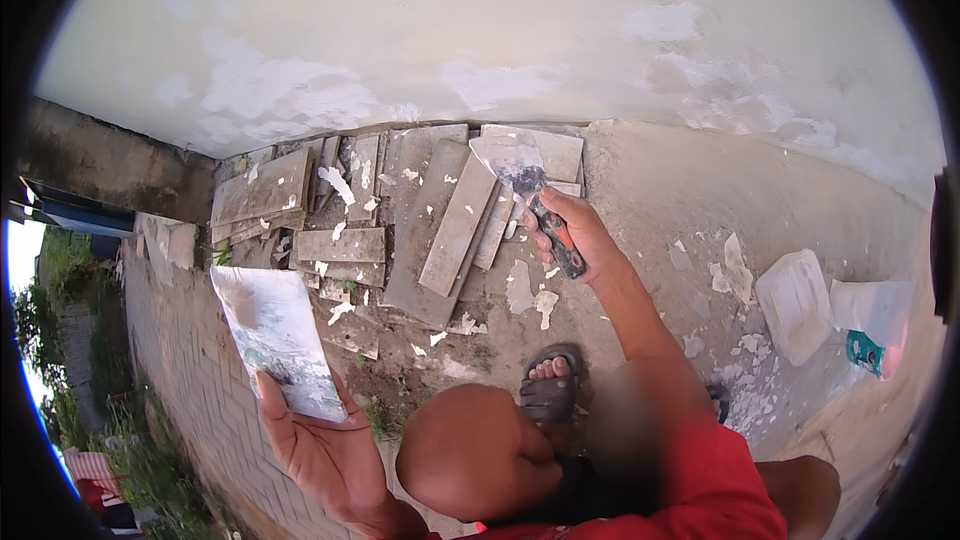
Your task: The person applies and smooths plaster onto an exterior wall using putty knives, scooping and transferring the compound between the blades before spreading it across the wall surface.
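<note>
The person's right hand (590, 243) is gripping a broad-bladed scraper with a black-and-orange handle (527, 180), its fingers closing around the handle. The whitish-smeared metal blade is pointing up and away toward the wall, appearing over the far end of the plank pile; whether it is touching anything there is hard to tell. The left hand (325, 455) is holding a white rectangular sheet with grey-green smears (280, 340) by its near end, the thumb lying along one edge and the fingers supporting it from beneath. The sheet is tilting upward, well apart from the scraper.

Ahead, a cream-coloured wall with white patches (400, 30) is rising behind a pile of flat grey-brown planks (460, 225). White, ragged flakes (545, 307) are lying scattered over planks and ground. To the right, a white, rounded-corner plastic container (795, 307) is resting near the wall. A black sandal (548, 402) is showing below the planks.
</note>
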Demonstrator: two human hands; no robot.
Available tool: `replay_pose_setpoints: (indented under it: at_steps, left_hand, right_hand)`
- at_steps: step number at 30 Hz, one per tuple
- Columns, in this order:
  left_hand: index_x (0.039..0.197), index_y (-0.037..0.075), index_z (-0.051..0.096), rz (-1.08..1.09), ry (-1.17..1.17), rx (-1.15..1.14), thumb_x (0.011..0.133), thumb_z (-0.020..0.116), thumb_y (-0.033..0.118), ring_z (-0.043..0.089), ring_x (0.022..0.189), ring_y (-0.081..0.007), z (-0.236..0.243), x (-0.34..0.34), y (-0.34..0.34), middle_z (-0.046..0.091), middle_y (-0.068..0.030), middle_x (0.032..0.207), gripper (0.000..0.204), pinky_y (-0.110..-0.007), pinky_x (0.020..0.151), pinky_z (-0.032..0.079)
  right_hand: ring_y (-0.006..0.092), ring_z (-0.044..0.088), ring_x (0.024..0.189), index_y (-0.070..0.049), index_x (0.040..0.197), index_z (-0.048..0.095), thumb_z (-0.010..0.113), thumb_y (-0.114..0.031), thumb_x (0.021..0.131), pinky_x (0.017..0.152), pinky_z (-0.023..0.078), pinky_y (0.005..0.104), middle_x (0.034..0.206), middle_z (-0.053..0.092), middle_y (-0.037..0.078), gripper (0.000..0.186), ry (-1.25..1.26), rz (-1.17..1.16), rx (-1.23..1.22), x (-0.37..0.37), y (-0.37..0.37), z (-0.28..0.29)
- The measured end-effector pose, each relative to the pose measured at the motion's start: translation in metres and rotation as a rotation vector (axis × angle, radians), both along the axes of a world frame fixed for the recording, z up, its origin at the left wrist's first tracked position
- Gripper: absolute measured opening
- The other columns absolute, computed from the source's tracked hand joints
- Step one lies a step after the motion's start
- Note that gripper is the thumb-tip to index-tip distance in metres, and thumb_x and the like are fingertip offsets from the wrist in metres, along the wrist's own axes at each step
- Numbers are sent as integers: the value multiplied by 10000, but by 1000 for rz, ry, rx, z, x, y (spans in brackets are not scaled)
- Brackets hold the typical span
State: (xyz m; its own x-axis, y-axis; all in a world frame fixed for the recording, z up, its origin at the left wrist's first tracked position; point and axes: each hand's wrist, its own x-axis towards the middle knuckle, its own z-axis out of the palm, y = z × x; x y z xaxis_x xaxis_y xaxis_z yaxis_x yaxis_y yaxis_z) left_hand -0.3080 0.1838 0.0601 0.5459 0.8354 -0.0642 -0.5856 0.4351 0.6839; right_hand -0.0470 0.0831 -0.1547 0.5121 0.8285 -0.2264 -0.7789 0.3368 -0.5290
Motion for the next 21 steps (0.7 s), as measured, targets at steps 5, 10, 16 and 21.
replay_pose_setpoints:
  at_steps: [5,10,16,21]
  left_hand:
    - [1305,29,552,-177,-169,-131,1031,453,185,602,1187,-214,6,38,-25,609,-130,1301,331,-394,1048,475]
    - [1297,-13,542,-108,-160,-368,1035,441,202,608,1177,-254,7,54,-32,607,-176,1284,353,-413,1027,497]
    - [1335,-27,500,-160,-200,-389,1037,430,206,583,1209,-268,-3,58,-19,583,-204,1305,385,-407,1069,468]
    - [1357,21,502,-90,-168,-528,1045,409,249,549,1258,-253,-4,64,-20,570,-171,1341,397,-441,984,504]
  right_hand:
    - [89,579,648,-61,1018,520,552,-254,979,455,483,243,854,606,45,199,253,104,355,38,90,-5]
    - [100,585,682,-13,1059,502,520,-229,990,464,494,242,896,593,72,227,428,171,569,67,120,-4]
    - [109,586,686,20,1050,499,506,-184,983,489,515,257,887,590,82,215,555,211,674,85,129,-9]
    - [113,584,663,32,1042,500,510,-151,973,487,516,258,871,590,95,196,590,229,687,117,115,-15]
